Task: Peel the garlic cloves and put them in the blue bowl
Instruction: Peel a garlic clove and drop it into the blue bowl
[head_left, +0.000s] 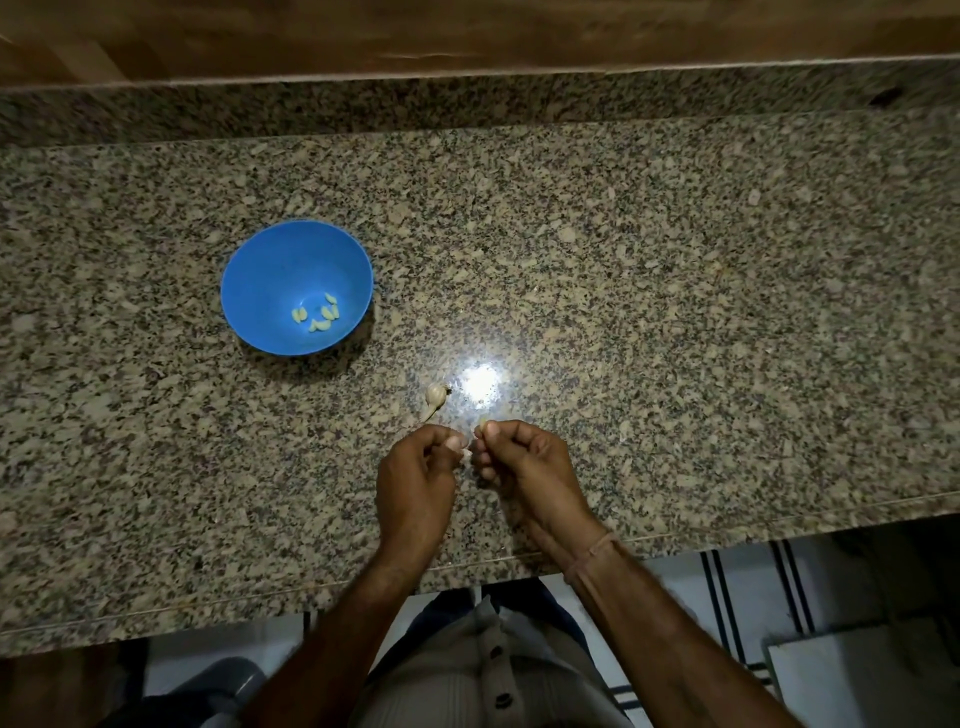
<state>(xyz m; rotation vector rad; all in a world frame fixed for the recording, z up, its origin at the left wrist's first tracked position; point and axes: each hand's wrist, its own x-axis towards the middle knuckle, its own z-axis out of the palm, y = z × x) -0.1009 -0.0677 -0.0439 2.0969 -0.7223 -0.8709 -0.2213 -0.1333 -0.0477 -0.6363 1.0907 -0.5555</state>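
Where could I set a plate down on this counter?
Bare: the countertop right of the right hand, and the strip between the blue bowl and the back wall. Crowded: front centre, where left hand and right hand pinch a garlic clove, the garlic bulb just beyond them.

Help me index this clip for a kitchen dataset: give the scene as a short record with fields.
surface: granite counter
blue bowl: upright, left of the hands, holding several peeled cloves
garlic bulb: lying on the counter between bowl and hands
right hand: pinches a clove at its fingertips
left hand: fingers curled, pinches a pale scrap beside it, probably skin
stage: peeling under way
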